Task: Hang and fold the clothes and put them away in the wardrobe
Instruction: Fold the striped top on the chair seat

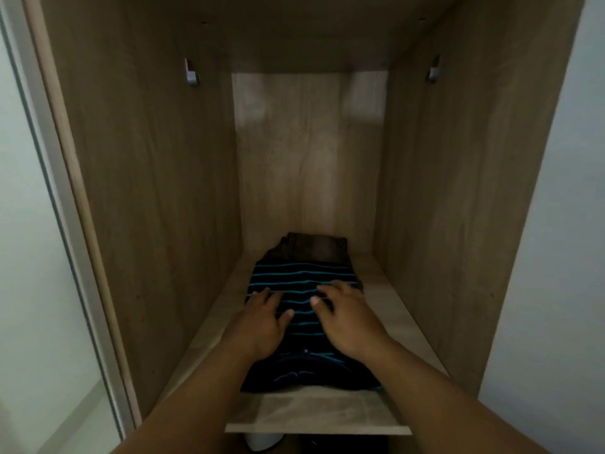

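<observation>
A folded dark shirt with teal stripes (302, 278) lies on the wooden wardrobe shelf (314, 417). Behind it, against the back panel, sits a folded dark brown garment (314, 249). My left hand (260, 322) rests palm-down on the left half of the striped shirt with its fingers spread flat. My right hand (348, 314) rests on the right half, fingers slightly bent and touching the cloth. Neither hand grips the fabric.
The wardrobe compartment has wooden side walls close on both sides, each carrying a metal bracket, left bracket (191, 73) and right bracket (433, 72). A white object (262, 441) shows under the shelf's front edge. A pale door panel (39, 257) stands at the left.
</observation>
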